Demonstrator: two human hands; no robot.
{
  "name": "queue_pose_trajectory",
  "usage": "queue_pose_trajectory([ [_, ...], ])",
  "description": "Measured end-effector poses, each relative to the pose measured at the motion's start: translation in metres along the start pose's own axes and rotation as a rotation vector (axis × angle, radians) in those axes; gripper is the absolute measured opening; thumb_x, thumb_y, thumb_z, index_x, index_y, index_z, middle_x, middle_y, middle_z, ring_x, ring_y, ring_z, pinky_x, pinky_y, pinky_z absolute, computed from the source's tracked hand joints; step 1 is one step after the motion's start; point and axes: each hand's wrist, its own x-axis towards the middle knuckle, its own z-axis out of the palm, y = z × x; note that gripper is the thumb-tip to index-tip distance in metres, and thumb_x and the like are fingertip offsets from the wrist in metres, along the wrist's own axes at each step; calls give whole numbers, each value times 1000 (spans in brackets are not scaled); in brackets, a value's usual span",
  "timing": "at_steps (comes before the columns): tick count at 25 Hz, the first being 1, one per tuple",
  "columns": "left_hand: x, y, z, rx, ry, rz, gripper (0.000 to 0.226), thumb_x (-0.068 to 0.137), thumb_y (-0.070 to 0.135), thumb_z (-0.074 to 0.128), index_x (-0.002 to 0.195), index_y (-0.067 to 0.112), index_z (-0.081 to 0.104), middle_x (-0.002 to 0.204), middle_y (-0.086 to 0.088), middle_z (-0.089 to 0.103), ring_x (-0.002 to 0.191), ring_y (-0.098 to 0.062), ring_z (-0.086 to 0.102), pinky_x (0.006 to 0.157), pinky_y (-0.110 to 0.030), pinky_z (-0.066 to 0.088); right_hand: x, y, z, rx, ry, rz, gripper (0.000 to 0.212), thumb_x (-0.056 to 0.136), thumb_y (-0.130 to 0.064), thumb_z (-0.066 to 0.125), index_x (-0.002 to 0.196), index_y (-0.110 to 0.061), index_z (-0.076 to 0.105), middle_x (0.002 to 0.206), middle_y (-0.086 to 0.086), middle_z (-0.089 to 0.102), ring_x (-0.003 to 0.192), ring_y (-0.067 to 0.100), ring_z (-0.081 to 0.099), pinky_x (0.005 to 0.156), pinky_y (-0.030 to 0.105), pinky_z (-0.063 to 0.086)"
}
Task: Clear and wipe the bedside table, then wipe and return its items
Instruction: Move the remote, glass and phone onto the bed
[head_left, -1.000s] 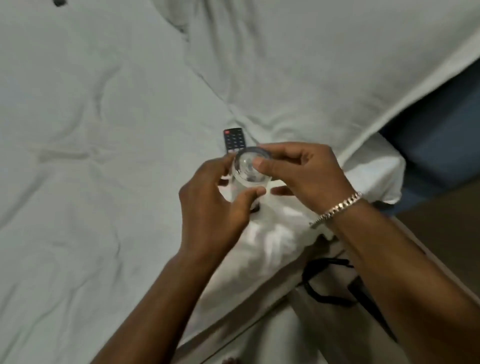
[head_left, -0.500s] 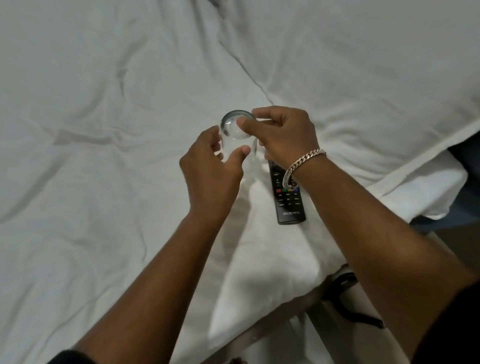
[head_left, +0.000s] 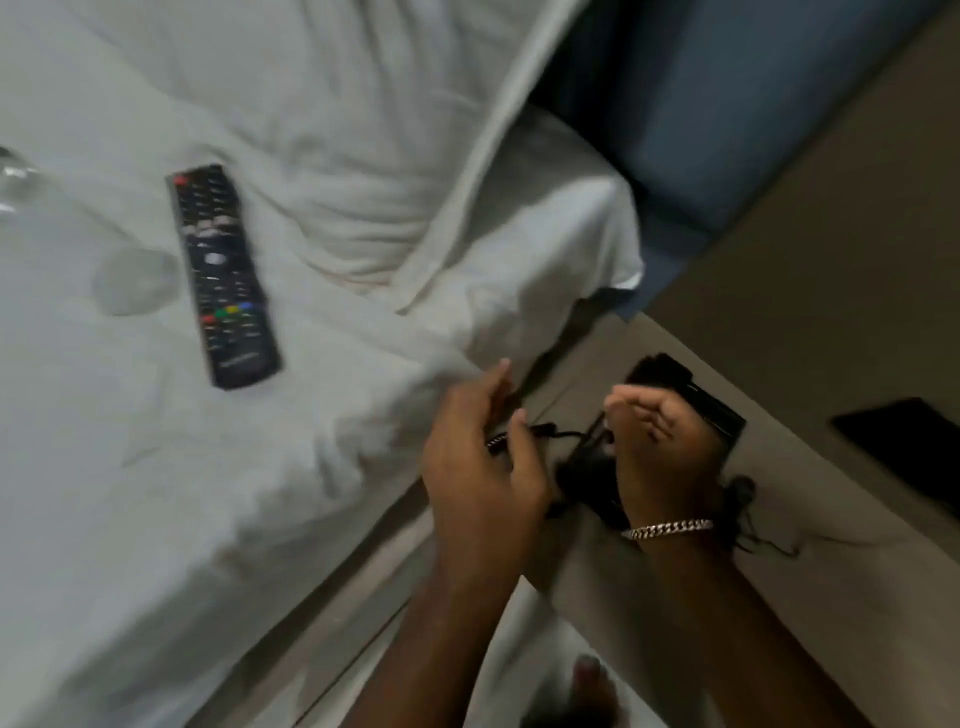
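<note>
Both hands are over the beige bedside table (head_left: 841, 582) at the right. My left hand (head_left: 483, 467) pinches a thin black cord (head_left: 550, 430) between thumb and fingers. My right hand (head_left: 660, 452), with a chain bracelet on the wrist, is curled around a black device (head_left: 696, 400) that the cord runs to; motion blur hides the details. On the white bed sheet (head_left: 156, 493) lie a black remote (head_left: 223, 275) and, just left of it, a clear glass (head_left: 132, 280) on its side.
A flat black object like a phone (head_left: 904, 447) lies on the table farther right. More tangled black cord (head_left: 748, 514) trails behind my right wrist. A white pillow (head_left: 545, 249) and a blue headboard (head_left: 727, 104) sit behind the table.
Both hands let go of the glass, which now lies on the bed beside the remote. The view swung right to the table, where the hands closed on the black cord and device.
</note>
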Motion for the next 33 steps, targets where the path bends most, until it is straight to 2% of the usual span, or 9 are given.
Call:
queue_pose_trajectory([
  [3,-24,-15,70,114,-356,-17,41,85,20,62,125,11,62,117,-7,68,107,-19,64,91,-43,54,32,63,-64,-179,126,59,10,80,-3,69,88,-10,70,78,6,67,73,22,63,70,39,57],
  [5,-23,-32,107,211,-560,-67,53,86,32,60,134,11,54,131,-12,62,121,-24,57,102,-46,47,53,96,-89,-187,147,185,19,79,-4,71,97,-4,67,89,15,71,73,19,60,63,29,52],
  [8,-6,-56,149,275,-842,-187,62,85,45,60,139,20,43,132,-13,59,121,-30,56,101,-51,47,76,133,-98,-268,30,325,43,79,-18,74,116,-1,59,107,19,71,89,27,67,71,29,52],
  [10,2,-67,167,349,-867,-188,68,83,48,63,141,20,39,130,-11,60,119,-31,56,99,-51,47,84,141,-91,-273,-75,296,46,82,-26,71,119,-1,59,113,18,71,99,29,68,82,35,56],
  [15,-4,-58,159,267,-757,-340,90,75,44,66,152,19,27,139,-10,52,129,-30,49,105,-53,42,82,127,-90,-219,-193,317,44,86,-27,68,123,-5,60,120,18,69,106,26,68,89,41,58],
  [23,-26,7,14,-38,-304,-461,88,66,48,72,146,43,34,142,16,49,134,-14,46,109,-47,42,6,12,-75,-74,-311,131,49,65,-33,82,111,-20,70,95,-1,78,80,9,75,70,34,62],
  [25,-24,22,-33,-73,-176,-472,85,66,42,75,143,46,39,139,19,51,130,-14,51,107,-46,45,-15,-24,-54,19,-382,124,61,54,-38,85,110,-18,71,94,0,79,81,11,76,71,33,61],
  [29,-10,24,-135,-68,75,-530,87,62,41,76,142,45,41,130,7,60,114,-25,64,98,-47,52,-68,-84,21,136,-593,7,49,53,-26,83,100,-14,74,85,-7,79,77,8,75,65,15,57],
  [33,9,4,-221,-73,237,-571,80,68,39,81,139,42,47,125,5,64,109,-21,67,96,-46,54,-113,-116,114,74,-798,-28,43,64,-11,83,106,-7,73,87,6,79,78,15,75,74,30,62],
])
